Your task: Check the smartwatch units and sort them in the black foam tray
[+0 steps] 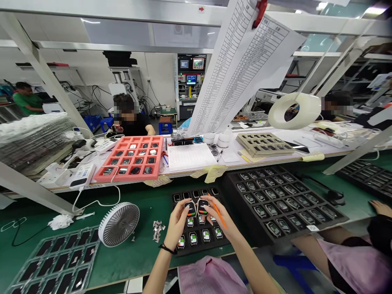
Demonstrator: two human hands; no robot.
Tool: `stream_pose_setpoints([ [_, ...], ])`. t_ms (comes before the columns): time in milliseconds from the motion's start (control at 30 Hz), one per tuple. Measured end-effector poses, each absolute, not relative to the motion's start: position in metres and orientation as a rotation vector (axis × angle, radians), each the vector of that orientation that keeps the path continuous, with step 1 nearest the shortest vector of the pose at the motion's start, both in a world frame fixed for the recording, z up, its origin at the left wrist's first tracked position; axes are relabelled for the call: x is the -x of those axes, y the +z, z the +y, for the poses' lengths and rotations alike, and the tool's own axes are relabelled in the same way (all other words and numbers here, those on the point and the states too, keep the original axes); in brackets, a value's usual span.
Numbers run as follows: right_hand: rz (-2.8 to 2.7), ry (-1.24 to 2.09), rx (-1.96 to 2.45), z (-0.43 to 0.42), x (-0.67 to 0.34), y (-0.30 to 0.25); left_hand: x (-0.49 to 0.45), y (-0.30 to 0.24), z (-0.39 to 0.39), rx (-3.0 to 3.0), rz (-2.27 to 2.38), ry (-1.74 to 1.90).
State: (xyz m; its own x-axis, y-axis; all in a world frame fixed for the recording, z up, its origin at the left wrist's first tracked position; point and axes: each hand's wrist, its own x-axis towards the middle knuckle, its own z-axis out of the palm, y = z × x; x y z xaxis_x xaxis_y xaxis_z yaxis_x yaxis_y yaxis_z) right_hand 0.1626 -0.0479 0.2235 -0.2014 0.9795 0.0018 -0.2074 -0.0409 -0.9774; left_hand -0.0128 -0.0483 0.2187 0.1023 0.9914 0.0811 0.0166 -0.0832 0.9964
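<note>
My left hand (pixel 177 223) grips a small black watch-like device (pixel 190 209) with a lit screen. My right hand (pixel 218 215) grips a second such device (pixel 202 206) and also keeps an orange stick (pixel 219 214) between its fingers. Both devices are held side by side just above a small black tray (pixel 183 250) on the green mat. That tray holds several more devices, some with lit white and green screens.
A bigger black tray (pixel 332 225) of devices lies to the right, and another black tray (pixel 52 261) at the lower left. A small white fan (pixel 119 223) and metal scraps (pixel 158 229) sit left of my hands. A red tray (pixel 131 158) rests on the raised shelf. A co-worker's arm (pixel 318 241) reaches in at the right.
</note>
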Motion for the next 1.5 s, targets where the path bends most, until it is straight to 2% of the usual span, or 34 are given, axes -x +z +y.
stream_pose_setpoints([
  [267, -1.149, 1.44, 0.946, -0.05, -0.162, 0.223, 0.014, 0.228, -0.054, -1.247, 1.085, 1.131],
  [500, -1.053, 1.556, 0.867, -0.053, -0.161, 0.234, 0.017, 0.23, -0.054, -1.103, 0.993, 1.097],
  [900, -1.133, 1.462, 0.961, -0.046, -0.155, 0.227, 0.02, 0.216, -0.048, -1.192, 0.966, 1.106],
  [1500, -1.178, 1.578, 0.847, -0.039, -0.155, 0.231, 0.024, 0.223, -0.044, -1.182, 1.037, 1.093],
])
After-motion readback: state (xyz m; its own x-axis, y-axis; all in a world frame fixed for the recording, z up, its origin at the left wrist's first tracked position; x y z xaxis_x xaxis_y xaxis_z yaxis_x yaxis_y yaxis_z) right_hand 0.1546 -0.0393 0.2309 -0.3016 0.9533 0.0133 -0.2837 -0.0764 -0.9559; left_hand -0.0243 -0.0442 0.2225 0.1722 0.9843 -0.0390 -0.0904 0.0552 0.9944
